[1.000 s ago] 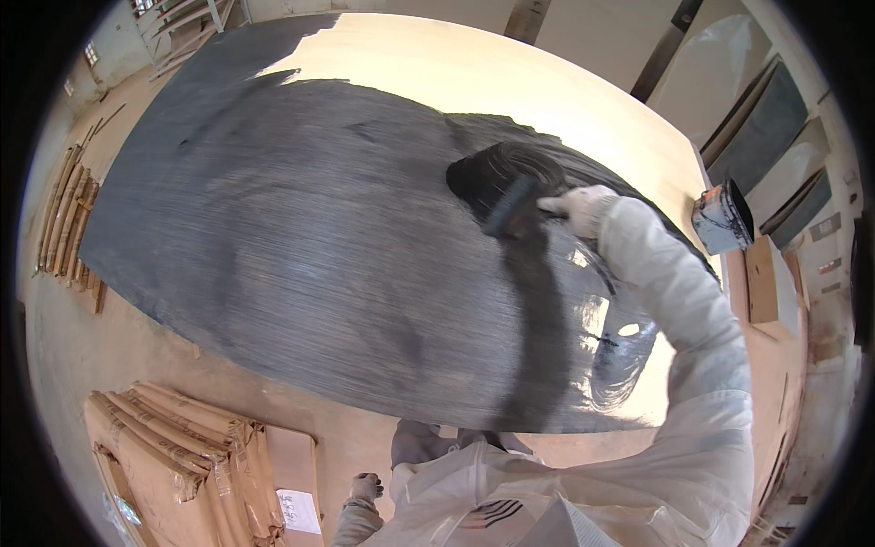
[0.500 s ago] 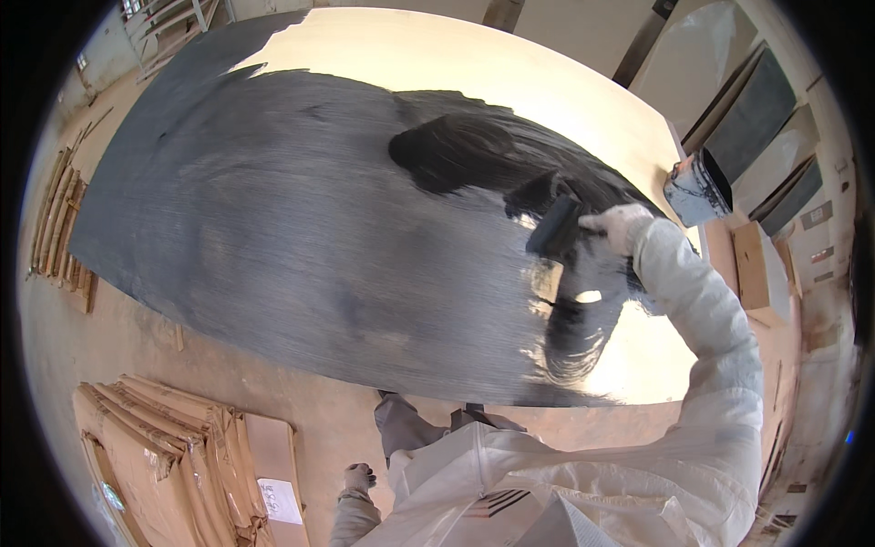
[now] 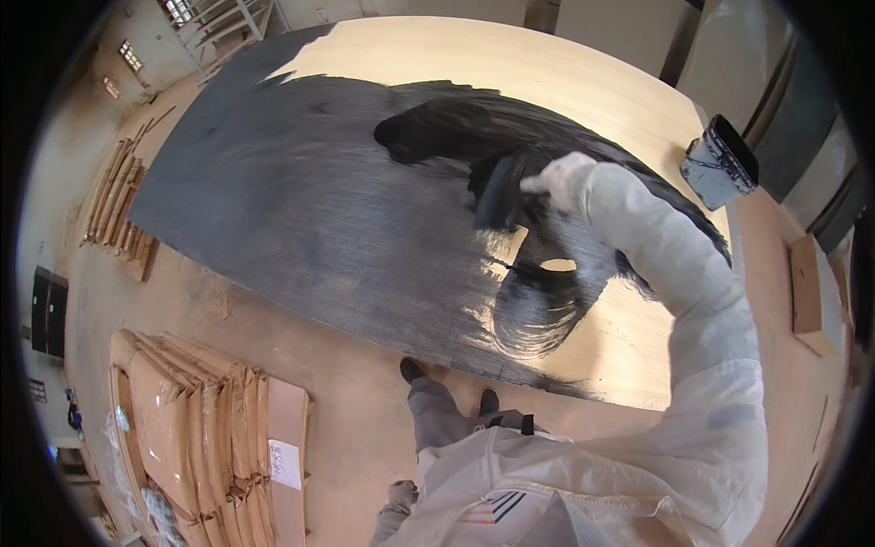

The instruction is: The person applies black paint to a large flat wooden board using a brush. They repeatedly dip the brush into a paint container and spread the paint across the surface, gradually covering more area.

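Observation:
A wide dark brush (image 3: 499, 193) rests on the board, its flat head against wet black coating. My right hand (image 3: 562, 182), in a pale glove, is closed around its handle at the brush's right end. Under it lies a large pale board (image 3: 629, 342), most of it covered with black or dark grey coating (image 3: 301, 210). The coating looks thick and glossy near the brush, streaked and thinner to the left. My left hand (image 3: 402, 493) hangs low by my side, away from the board, with its fingers curled closed and nothing visible in them.
A coating-smeared bucket (image 3: 718, 169) stands at the board's right end. Wrapped brown packs (image 3: 196, 410) are stacked at lower left, and wooden strips (image 3: 117, 201) lie beyond the left end. Large panels (image 3: 797, 118) lean at right, near a cardboard box (image 3: 811, 296).
My right hand has drawn the brush leftward across the wet coating, and the board's bare patch beneath has been partly smeared over. The whole view has also shifted. My left hand stays low, fingers curled.

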